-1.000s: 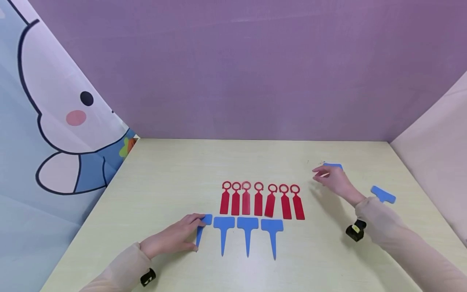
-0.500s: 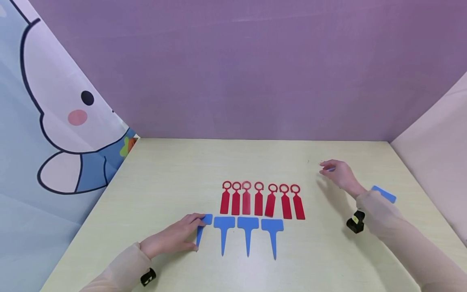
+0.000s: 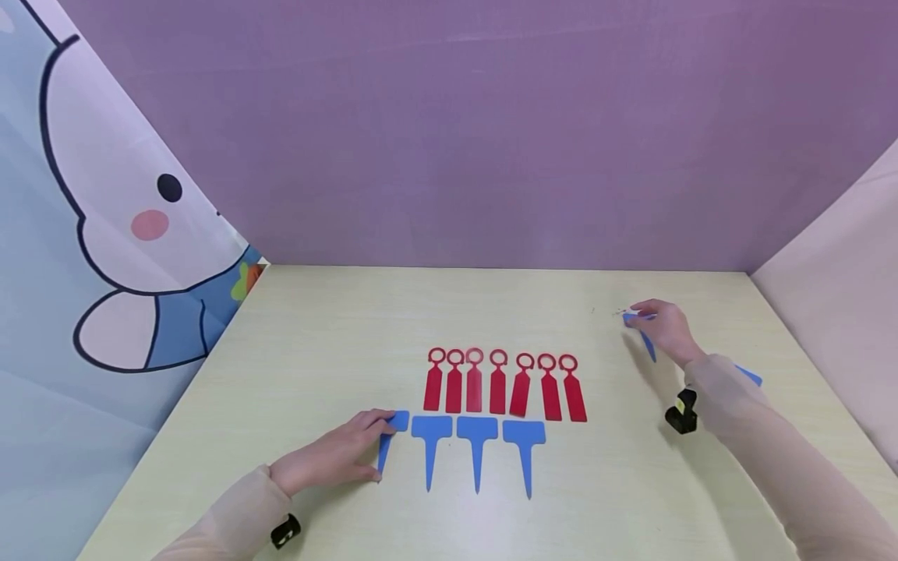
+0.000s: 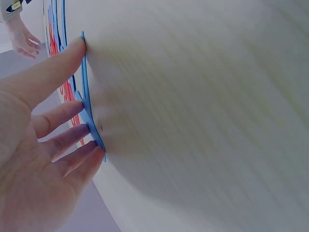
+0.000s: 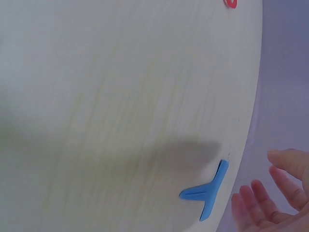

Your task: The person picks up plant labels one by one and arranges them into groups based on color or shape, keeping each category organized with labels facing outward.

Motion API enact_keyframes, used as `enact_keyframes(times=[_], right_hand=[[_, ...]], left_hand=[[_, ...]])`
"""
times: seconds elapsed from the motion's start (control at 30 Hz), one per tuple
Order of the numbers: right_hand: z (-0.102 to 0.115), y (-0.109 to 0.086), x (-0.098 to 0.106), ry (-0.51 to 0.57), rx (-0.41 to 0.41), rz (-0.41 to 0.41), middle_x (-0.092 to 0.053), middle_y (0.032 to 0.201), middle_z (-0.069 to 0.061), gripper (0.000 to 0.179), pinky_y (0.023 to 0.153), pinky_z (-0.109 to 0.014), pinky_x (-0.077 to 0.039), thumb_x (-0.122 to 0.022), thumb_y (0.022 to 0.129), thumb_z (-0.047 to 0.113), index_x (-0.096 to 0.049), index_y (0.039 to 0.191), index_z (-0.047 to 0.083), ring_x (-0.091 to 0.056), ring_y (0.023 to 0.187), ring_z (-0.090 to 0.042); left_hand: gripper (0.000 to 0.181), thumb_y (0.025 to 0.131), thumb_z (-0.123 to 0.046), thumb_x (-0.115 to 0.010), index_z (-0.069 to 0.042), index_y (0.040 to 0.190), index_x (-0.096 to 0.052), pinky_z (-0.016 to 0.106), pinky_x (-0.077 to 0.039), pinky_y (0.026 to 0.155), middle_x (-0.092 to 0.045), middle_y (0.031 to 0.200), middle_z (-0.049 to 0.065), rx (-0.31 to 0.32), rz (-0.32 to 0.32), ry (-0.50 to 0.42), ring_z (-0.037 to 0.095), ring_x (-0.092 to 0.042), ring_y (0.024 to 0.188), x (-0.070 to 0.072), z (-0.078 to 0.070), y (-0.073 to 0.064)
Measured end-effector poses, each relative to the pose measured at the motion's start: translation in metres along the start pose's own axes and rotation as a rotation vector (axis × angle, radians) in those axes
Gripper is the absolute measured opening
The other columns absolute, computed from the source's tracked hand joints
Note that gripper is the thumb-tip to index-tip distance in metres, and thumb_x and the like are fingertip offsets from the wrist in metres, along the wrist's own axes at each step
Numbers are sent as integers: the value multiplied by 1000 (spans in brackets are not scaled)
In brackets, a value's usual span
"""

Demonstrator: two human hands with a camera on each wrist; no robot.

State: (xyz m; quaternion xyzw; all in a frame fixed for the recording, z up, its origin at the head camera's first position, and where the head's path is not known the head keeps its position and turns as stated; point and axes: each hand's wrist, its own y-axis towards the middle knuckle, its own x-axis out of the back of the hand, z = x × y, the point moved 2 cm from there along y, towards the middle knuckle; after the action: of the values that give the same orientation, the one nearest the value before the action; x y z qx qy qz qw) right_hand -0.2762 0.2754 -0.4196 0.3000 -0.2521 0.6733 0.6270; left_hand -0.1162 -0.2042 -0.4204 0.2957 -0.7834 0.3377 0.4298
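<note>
Blue T-shaped plant labels lie on the table in the head view. My left hand [image 3: 337,456] rests on the leftmost label [image 3: 401,421] of a row, fingertips at its broad head and thumb at the stem's tip. In the left wrist view those fingers reach out fairly straight. Three more labels [image 3: 477,428] lie to its right, stems toward me. At the far right, my right hand [image 3: 665,331] hovers over another label [image 3: 648,347], partly covering its head. The right wrist view has that label [image 5: 207,191] flat on the table, apart from the loosely bent fingers [image 5: 263,198].
Several red ring-topped tags [image 3: 496,389] lie in a row just beyond the blue row. One more blue label [image 3: 749,375] shows partly behind the right sleeve. A purple backdrop [image 3: 491,140] stands along the table's far edge, with a cartoon cloth [image 3: 161,327] on the left.
My right hand has shifted slightly right and away from me, uncovering more of the label beneath it; its sleeve now hides more of the far-right label. My left hand has stayed still.
</note>
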Motion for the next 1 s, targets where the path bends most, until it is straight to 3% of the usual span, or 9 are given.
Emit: enact_keyframes(times=[0.3, 0.67, 1.0], right_hand=[[-6, 7, -1, -18, -13, -36, -51, 107, -35, 33, 81, -50, -42, -54, 84, 7, -51, 110, -15, -50, 96, -45], [-25, 14, -5, -41, -89, 0, -43, 116, -37, 39, 88, -53, -36, -53, 86, 10, -46, 116, -15, -42, 105, -47], [-34, 16, -9, 19, -156, 8, -37, 122, -37, 43, 91, -54, -34, -52, 88, 14, -43, 120, -14, -35, 112, -47]], left_hand=[[57, 75, -27, -70, -3, 122, -46, 40, -35, 97, -33, 136, 12, -7, -3, 3, 27, -33, 123, 0, 0, 0], [57, 76, -26, -70, -2, 122, -46, 40, -35, 98, -33, 136, 11, -3, -2, 4, 27, -33, 123, -1, 0, 1], [57, 76, -26, -70, -2, 121, -46, 41, -35, 98, -33, 136, 12, -12, -4, 14, 28, -33, 123, -1, 1, 2]])
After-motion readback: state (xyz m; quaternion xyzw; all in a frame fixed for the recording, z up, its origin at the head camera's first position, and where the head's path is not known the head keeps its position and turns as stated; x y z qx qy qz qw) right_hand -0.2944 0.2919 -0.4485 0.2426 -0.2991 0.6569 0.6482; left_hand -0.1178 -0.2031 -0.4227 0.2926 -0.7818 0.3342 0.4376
